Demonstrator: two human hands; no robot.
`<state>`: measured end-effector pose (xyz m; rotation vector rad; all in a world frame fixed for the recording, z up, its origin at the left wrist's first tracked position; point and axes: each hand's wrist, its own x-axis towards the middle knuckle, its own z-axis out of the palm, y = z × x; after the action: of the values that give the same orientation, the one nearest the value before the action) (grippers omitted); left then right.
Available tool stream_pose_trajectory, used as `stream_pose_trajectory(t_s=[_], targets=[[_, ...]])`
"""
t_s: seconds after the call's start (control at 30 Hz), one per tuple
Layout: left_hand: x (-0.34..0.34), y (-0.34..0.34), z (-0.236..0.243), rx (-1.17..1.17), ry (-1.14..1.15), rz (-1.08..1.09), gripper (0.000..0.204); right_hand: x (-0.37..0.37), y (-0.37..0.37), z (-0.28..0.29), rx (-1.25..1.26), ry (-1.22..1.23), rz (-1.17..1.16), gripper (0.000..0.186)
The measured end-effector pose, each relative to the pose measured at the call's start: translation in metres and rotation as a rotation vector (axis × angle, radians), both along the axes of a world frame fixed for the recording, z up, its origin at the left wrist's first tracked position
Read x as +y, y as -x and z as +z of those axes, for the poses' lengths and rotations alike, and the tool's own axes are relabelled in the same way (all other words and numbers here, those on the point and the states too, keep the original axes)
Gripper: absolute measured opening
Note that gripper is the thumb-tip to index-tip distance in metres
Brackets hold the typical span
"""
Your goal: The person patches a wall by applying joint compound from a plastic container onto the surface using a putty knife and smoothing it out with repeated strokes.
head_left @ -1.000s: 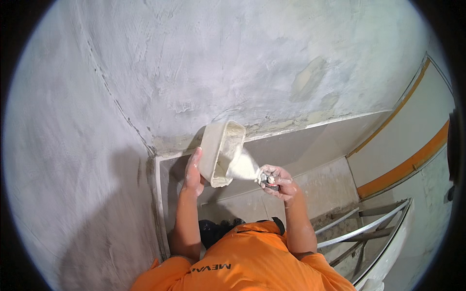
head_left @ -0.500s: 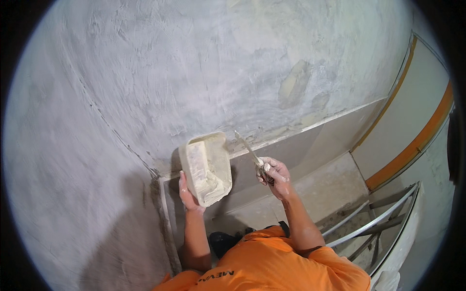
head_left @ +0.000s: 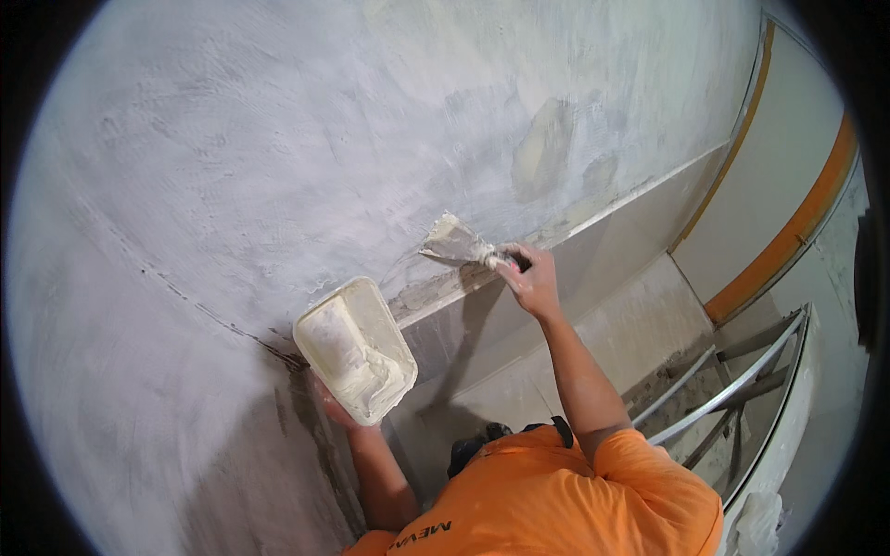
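My left hand (head_left: 338,408) grips a pale rectangular plastic tub (head_left: 399,371) from below and behind, its fingers partly hidden by it. The tub is tilted toward me, with cream paste smeared inside. My right hand (head_left: 530,278) is closed on the handle of a wide putty knife (head_left: 452,243), up and to the right of the tub. Cream paste coats the blade, which is at the rough grey plastered wall (head_left: 371,139); whether it touches the surface I cannot tell.
A pale horizontal trim (head_left: 635,195) runs along the wall's lower part above a grey panel (head_left: 593,250). At the right are a white panel with orange edging (head_left: 753,222), a metal frame (head_left: 751,389) and a crumpled white bag (head_left: 756,519). My orange shirt fills the bottom.
My right hand has lifted the putty knife from the tub up to the wall, its blade turned leftward. My left hand and the tub have shifted down and left in the view.
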<state>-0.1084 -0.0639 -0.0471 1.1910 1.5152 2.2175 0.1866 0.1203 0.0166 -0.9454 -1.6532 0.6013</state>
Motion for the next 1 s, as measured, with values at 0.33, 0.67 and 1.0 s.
stream_pose_trajectory(t_s=[0.33, 0.67, 1.0], targets=[[0.002, -0.008, -0.034, -0.581, -0.251, -0.401, 0.055, 0.033, -0.062, -0.061, -0.269, 0.217, -0.279, 0.023], [0.010, -0.004, -0.020, -0.250, 0.126, -0.076, 0.064, -0.034, -0.067, -0.082, 0.166, 0.298, -0.323, 0.022], [0.008, -0.011, 0.016, 0.605, 0.011, 0.286, 0.085, -0.004, 0.018, -0.024, -0.018, 0.265, -0.203, 0.028]])
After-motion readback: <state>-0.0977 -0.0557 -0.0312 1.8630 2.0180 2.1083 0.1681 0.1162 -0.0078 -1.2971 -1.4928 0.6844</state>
